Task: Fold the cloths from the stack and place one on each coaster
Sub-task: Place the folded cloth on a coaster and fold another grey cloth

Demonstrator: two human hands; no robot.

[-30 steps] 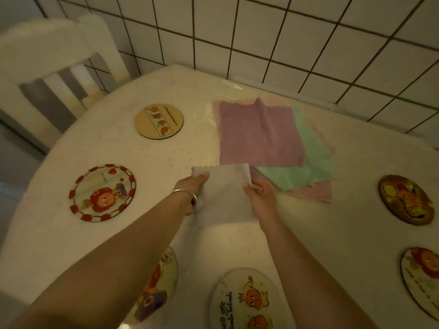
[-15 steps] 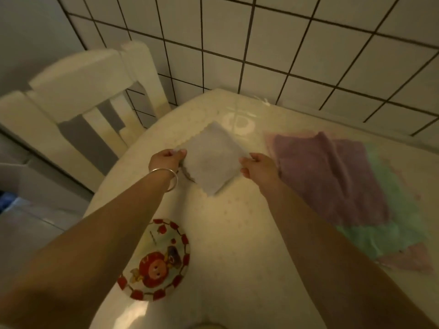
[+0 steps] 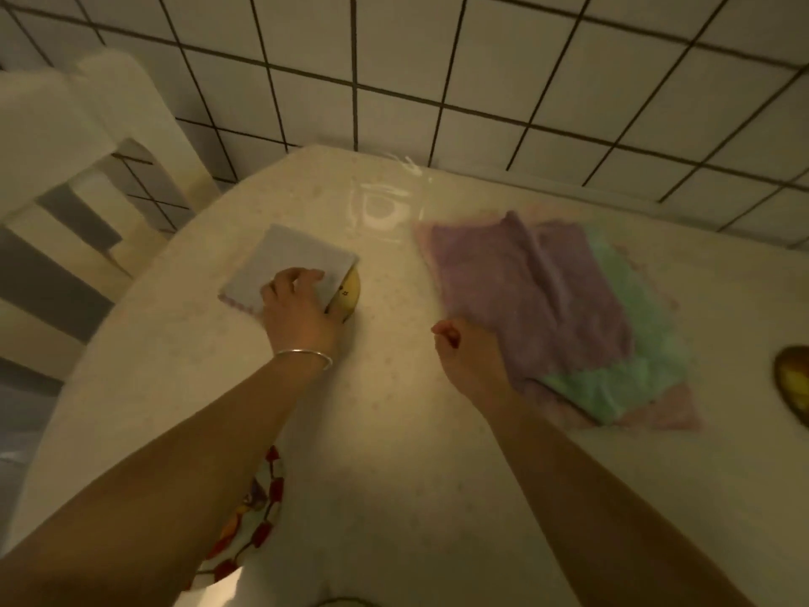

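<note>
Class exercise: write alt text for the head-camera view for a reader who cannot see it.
The left hand presses a folded grey cloth onto a yellow coaster; the right hand hovers curled by the stack of cloths on the table.

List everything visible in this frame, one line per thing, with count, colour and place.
folded cloth: 1, pale grey, on the far-left coaster
yellow coaster: 1, mostly hidden under the folded cloth
cloth stack: purple on top, then green, then pink, right of centre
red-rimmed coaster: 1, near left, partly under the left forearm
dark coaster: 1, brown and yellow, cut by the right edge
table: 1, cream
chair: 1, white, far left
tiled wall: white, dark grout
bangle: 1, silver, left wrist
left hand: resting on the folded cloth
right hand: loosely curled, at the stack's near-left edge
</note>
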